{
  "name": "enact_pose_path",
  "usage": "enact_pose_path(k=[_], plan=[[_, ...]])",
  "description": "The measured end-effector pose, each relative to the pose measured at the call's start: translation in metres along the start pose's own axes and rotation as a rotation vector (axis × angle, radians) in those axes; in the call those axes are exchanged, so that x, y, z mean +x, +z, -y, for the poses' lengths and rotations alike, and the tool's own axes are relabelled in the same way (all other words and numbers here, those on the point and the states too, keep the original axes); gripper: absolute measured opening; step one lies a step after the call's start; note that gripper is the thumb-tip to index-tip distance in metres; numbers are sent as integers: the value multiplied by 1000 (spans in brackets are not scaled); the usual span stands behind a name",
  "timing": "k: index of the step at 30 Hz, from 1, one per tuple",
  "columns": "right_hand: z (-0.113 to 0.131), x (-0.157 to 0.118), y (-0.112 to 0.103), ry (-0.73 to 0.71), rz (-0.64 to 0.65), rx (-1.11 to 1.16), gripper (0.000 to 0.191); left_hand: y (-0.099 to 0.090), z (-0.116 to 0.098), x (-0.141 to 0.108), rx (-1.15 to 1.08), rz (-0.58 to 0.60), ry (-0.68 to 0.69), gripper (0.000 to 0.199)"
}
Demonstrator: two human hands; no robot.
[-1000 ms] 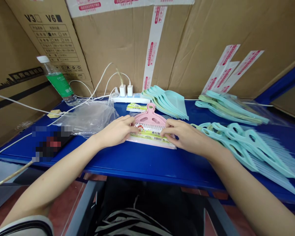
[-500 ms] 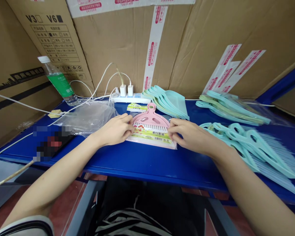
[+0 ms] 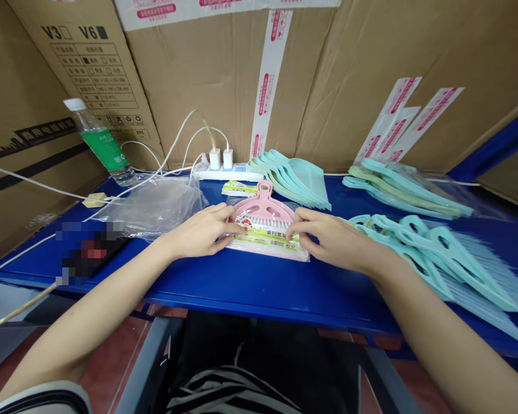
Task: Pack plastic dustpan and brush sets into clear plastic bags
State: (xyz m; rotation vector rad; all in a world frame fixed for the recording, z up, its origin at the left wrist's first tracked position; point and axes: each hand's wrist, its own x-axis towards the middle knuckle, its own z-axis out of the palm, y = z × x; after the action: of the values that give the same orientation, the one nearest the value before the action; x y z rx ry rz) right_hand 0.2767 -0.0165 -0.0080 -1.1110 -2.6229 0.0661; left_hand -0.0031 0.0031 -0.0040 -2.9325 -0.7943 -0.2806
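A pink dustpan-and-brush set (image 3: 263,211) lies flat on the blue table (image 3: 250,282), sealed in a transparent bag with a printed yellow-green card (image 3: 270,237) across it. My left hand (image 3: 202,233) grips the package's left side, and my right hand (image 3: 330,238) holds its right side. Fingers of both hands rest on the bag near the card, hiding its ends. A mint-green brush pile (image 3: 440,253) lies just beyond my right hand.
Mint dustpans (image 3: 302,180) stand stacked behind the package, with bagged mint-green pieces (image 3: 406,192) at back right. Left of them are a crumpled transparent bag (image 3: 155,207), a power strip with chargers (image 3: 228,174), a water bottle (image 3: 101,144) and a pixelated object (image 3: 88,253). Cardboard (image 3: 207,86) walls the back.
Both hands have drawn slightly inward over the package, with fingers closing toward the card. The package has stayed nearly in place.
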Motion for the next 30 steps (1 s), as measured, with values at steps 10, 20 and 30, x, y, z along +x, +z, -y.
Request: enact_pose_path(k=[10,20,30], plan=[[0,0,-2,-5,-10,-28,33,-2,7,-2,62,-62,21,31],[4,1,3,-68,19,-25,51,3,1,2,73,21,27,40],[11,8,12,-143,-51,-66,50,2,-14,8,174,105,9,60]])
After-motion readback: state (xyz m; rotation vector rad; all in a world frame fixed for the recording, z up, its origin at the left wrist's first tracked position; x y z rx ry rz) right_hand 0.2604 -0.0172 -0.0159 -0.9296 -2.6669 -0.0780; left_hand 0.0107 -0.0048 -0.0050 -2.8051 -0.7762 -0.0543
